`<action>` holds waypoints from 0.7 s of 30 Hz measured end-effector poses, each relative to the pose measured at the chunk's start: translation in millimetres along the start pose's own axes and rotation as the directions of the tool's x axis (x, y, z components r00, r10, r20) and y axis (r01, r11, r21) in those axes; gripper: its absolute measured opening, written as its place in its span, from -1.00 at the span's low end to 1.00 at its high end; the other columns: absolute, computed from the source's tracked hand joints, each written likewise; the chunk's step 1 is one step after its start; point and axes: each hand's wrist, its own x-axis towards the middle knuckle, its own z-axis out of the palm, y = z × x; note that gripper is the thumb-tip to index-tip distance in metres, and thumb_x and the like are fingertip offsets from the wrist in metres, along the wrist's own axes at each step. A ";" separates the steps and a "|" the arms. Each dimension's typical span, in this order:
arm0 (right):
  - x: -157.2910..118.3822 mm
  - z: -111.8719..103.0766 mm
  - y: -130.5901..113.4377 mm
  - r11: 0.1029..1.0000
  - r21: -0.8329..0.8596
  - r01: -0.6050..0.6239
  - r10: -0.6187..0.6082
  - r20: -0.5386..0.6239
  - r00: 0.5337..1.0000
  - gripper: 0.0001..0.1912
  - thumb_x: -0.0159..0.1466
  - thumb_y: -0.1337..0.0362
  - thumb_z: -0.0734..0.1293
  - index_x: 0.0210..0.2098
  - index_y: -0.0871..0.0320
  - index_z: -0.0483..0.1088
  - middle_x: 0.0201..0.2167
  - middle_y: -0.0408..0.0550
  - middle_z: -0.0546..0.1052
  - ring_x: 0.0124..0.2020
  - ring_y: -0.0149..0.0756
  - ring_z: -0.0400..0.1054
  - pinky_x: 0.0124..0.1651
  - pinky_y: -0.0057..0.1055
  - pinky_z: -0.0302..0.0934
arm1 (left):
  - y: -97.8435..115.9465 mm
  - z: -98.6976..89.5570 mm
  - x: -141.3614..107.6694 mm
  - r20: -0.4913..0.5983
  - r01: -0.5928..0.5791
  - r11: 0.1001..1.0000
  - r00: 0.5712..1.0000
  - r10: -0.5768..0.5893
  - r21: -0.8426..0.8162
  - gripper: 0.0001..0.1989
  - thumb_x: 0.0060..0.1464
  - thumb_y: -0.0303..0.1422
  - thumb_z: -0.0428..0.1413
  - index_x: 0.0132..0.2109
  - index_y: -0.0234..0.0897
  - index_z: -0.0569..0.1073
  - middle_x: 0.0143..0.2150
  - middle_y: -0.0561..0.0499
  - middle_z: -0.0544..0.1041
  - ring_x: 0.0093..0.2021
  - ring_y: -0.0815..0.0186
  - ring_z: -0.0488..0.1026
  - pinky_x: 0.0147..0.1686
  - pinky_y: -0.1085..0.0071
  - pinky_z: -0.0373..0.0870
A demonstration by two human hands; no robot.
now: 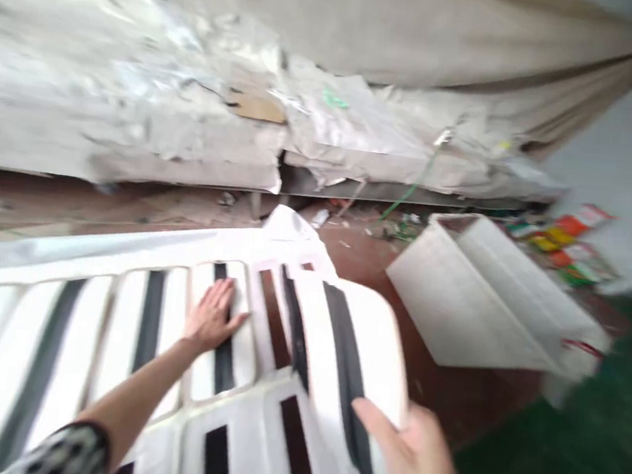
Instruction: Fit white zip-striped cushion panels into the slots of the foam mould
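White padded panels with dark stripes lie side by side over the table. My left hand [212, 320] rests flat, fingers spread, on the striped panel [201, 368] at the end of the row. Just to its right, a larger white panel [389, 344] with rounded corners and dark stripes is tilted. My right hand [412, 446] grips this panel's right edge, thumb on top and the other fingers hidden beneath. Under the panels, a white sheet [294, 227] shows along the far edge.
A large white box [475, 286] stands on the floor at the right, with colourful packets [572, 236] behind it. Across the back runs a bench covered in crumpled pale sheeting [190, 139], with a brown cardboard piece [259, 107] and a green cord [413, 187].
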 end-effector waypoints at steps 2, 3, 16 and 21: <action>35.9 15.7 -11.2 0.997 -0.021 0.071 -0.073 -0.089 0.993 -0.50 0.19 -0.14 0.32 -0.43 0.20 0.57 -0.52 -0.02 0.59 -0.44 -0.14 0.49 -0.46 -0.45 0.32 | -45.8 -16.4 -22.4 0.049 0.052 0.993 0.997 -0.058 0.102 -0.21 0.25 0.08 -0.07 0.34 -0.51 0.18 0.42 -0.28 0.12 0.43 0.00 0.01 0.38 0.05 0.09; 51.1 23.6 -18.8 0.994 -0.041 0.106 -0.111 -0.146 0.983 -0.51 0.17 -0.14 0.33 -0.45 0.20 0.57 -0.51 -0.02 0.60 -0.42 -0.11 0.50 -0.43 -0.46 0.34 | -56.4 -18.6 -26.8 0.067 0.061 0.990 0.995 -0.069 0.123 -0.19 0.25 0.10 -0.08 0.35 -0.52 0.16 0.44 -0.26 0.07 0.45 0.02 -0.03 0.40 0.08 0.04; 108.3 106.4 -30.6 0.976 -0.152 0.159 -0.173 -0.082 0.982 -0.47 0.18 -0.20 0.24 -0.36 0.16 0.53 -0.43 0.09 0.63 -0.30 0.02 0.55 -0.34 -0.33 0.35 | -56.9 -15.5 -22.4 0.086 0.106 0.994 0.991 -0.105 0.003 -0.22 0.25 0.17 -0.12 0.44 -0.14 0.02 0.49 -0.08 -0.09 0.47 0.08 -0.12 0.42 0.03 -0.04; 150.8 122.7 -4.1 0.990 -0.042 0.137 -0.128 0.172 0.977 -0.50 0.15 -0.12 0.28 -0.20 0.18 0.53 -0.19 0.13 0.64 -0.07 0.09 0.51 -0.04 -0.21 0.34 | -55.1 -16.9 -20.3 0.077 0.115 0.993 0.990 -0.114 -0.008 -0.23 0.24 0.18 -0.10 0.41 -0.17 0.11 0.48 -0.09 -0.02 0.46 0.06 -0.06 0.41 0.01 0.00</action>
